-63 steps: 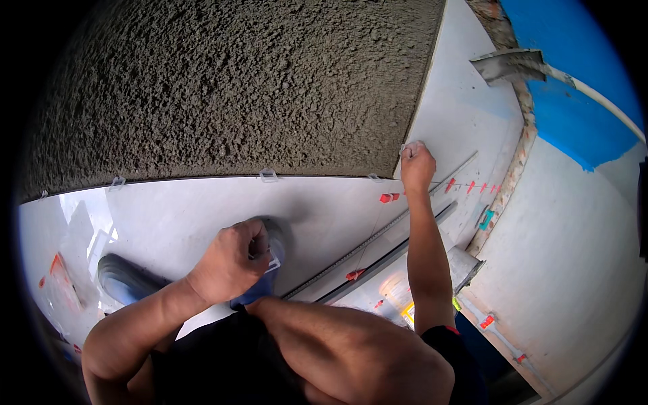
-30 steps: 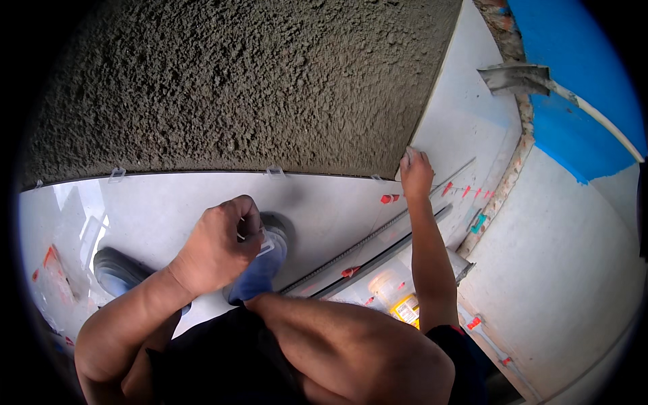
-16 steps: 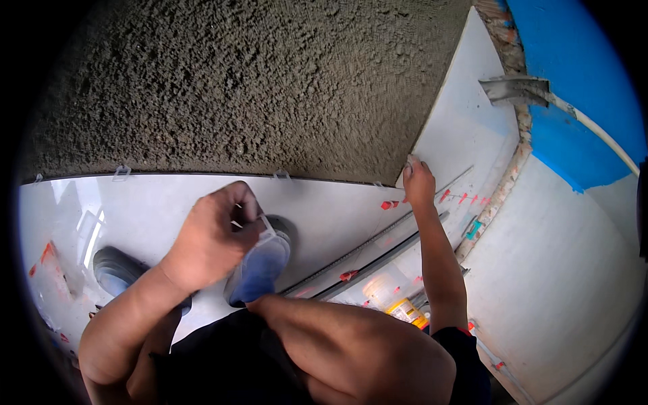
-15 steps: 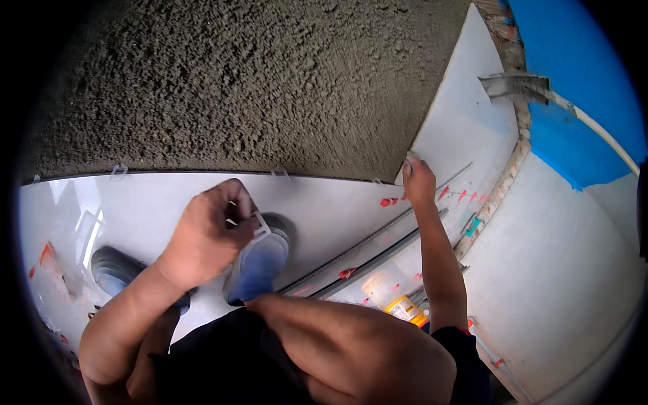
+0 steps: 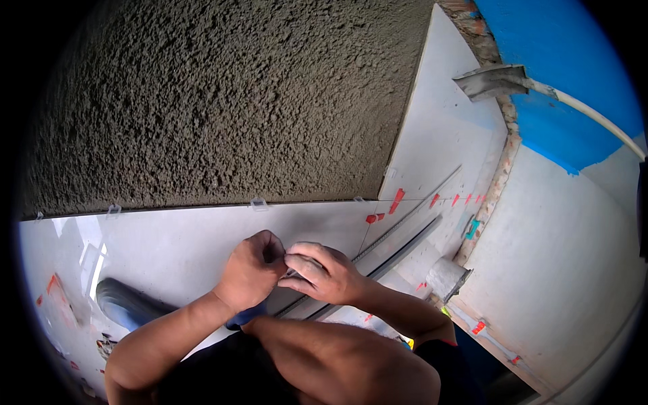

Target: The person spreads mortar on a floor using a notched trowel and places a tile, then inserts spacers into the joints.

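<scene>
Before my knees, my left hand (image 5: 251, 271) and my right hand (image 5: 329, 271) meet at the fingertips. The left is closed in a pinch around a clear plastic tile leveling clip, mostly hidden by the fingers. The right's fingers are curled together against the left; what they pinch is hidden. Beyond them, several similar clips, one a clear clip (image 5: 259, 204), stand along the edge of the glossy white floor tile (image 5: 182, 236). Another clip (image 5: 392, 173) sits at the edge of the right-hand tile (image 5: 449, 101). Rough grey mortar (image 5: 236, 101) borders both tiles.
Red wedges (image 5: 397, 201) stand along the tile joints at the right. Long metal strips (image 5: 405, 246) lie beside me. A trowel-like metal blade (image 5: 491, 82) with a pale handle rests at the wall edge, near blue sheeting (image 5: 560, 81). My shoe (image 5: 128, 300) is on the tile.
My right hand has left the right-hand tile's corner and come back to my left hand. A clip now shows at that tile's edge. The view has shifted slightly.
</scene>
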